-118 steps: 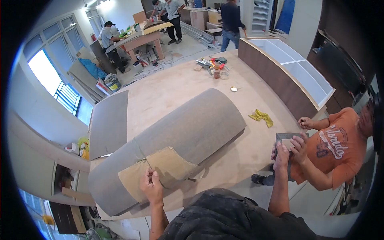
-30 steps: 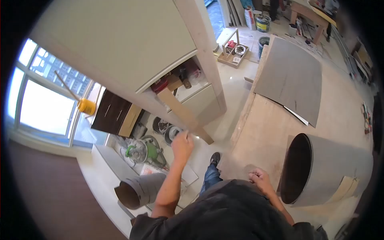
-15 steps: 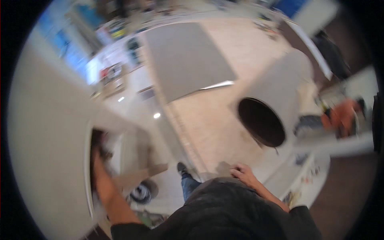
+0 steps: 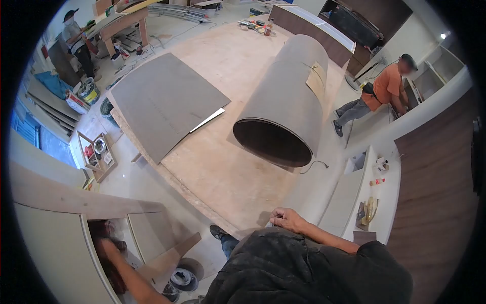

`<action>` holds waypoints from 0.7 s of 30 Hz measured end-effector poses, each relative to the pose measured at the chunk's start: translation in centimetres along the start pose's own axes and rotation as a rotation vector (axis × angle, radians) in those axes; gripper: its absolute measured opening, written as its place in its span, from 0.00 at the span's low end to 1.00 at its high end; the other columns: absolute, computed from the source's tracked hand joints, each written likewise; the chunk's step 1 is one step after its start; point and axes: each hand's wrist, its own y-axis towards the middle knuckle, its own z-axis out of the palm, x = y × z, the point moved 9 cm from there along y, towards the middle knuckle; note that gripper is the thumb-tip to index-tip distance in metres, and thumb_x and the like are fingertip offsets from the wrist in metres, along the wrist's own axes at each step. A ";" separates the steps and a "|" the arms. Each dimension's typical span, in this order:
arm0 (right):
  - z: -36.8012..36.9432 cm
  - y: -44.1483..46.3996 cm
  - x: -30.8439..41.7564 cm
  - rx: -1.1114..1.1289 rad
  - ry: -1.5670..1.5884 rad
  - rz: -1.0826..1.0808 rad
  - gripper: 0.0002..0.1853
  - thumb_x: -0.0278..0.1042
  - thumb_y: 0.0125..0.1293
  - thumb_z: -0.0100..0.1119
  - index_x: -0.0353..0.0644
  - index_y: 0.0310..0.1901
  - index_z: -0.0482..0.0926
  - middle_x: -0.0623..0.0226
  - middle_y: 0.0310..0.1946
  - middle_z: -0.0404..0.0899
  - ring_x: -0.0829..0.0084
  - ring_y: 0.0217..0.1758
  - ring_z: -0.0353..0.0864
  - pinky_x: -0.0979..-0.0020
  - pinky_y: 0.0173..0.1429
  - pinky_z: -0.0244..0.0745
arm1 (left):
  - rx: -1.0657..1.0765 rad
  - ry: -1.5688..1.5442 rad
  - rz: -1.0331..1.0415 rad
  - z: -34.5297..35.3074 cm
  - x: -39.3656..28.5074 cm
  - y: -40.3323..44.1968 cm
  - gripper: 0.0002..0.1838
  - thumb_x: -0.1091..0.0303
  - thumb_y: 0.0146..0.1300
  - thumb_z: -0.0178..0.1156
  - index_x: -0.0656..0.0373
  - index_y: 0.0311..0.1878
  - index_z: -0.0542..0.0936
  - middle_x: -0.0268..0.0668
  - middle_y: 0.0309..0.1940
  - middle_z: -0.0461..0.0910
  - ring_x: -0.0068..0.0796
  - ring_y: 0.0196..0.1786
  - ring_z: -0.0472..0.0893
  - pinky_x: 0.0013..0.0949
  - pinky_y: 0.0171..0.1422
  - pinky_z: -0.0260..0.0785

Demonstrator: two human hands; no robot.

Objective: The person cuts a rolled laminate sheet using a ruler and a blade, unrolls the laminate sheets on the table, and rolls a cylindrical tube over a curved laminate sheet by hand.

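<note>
My left hand (image 4: 107,249) reaches into an open cabinet compartment (image 4: 132,243) at the lower left, beside dark items; its fingers are hidden in shadow. My right hand (image 4: 286,220) is near my waist at the table's front edge, fingers curled together, and whatever it may hold is too small to make out. Beyond it, a large grey rolled sheet (image 4: 283,86) lies on the wooden table (image 4: 228,182), its dark open end facing me. A tan piece (image 4: 316,82) is tied to the roll. Flat grey sheets (image 4: 167,101) lie on the table's left part.
A person in orange (image 4: 387,86) bends at shelves on the right. Another person (image 4: 76,43) works at a bench at the upper left. A wooden tool tray (image 4: 104,162) stands on the floor at left. A board (image 4: 177,253) juts from the cabinet; a bucket (image 4: 183,279) is below.
The view has swung right again since half a second ago and is sharper. My left hand, earlier raised over the floor, is inside the cabinet. My right hand has stayed near my waist.
</note>
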 end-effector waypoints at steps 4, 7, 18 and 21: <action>-3.1 -0.5 -4.0 0.023 0.074 -0.016 0.14 0.42 0.69 0.64 0.38 0.45 0.83 0.68 0.31 0.82 0.76 0.35 0.78 0.69 0.42 0.74 | -0.155 0.058 0.076 -11.4 -12.9 -14.6 0.18 0.61 0.74 0.50 0.67 0.42 0.83 0.56 0.40 0.85 0.59 0.44 0.84 0.58 0.45 0.75; -6.3 -0.1 -7.7 0.074 0.121 -0.048 0.14 0.42 0.69 0.64 0.38 0.45 0.83 0.68 0.30 0.82 0.76 0.34 0.78 0.69 0.40 0.74 | -0.083 -0.597 -0.053 -10.0 -15.6 -23.6 0.16 0.61 0.73 0.54 0.66 0.48 0.82 0.48 0.42 0.86 0.54 0.43 0.84 0.54 0.45 0.75; -28.8 -2.3 -8.2 -0.151 0.361 -0.284 0.14 0.39 0.69 0.64 0.35 0.45 0.81 0.69 0.33 0.82 0.78 0.34 0.79 0.73 0.40 0.76 | 1.027 -2.333 -0.108 -29.0 -52.2 -44.3 0.07 0.68 0.66 0.63 0.58 0.45 0.80 0.37 0.34 0.84 0.31 0.29 0.79 0.34 0.26 0.69; -31.9 -3.0 -8.0 -0.172 0.423 -0.344 0.14 0.39 0.69 0.64 0.35 0.44 0.81 0.70 0.33 0.81 0.81 0.35 0.77 0.75 0.39 0.74 | 1.164 -2.206 0.104 -32.2 -59.4 -47.7 0.08 0.66 0.67 0.62 0.59 0.45 0.79 0.37 0.35 0.84 0.33 0.30 0.82 0.36 0.23 0.70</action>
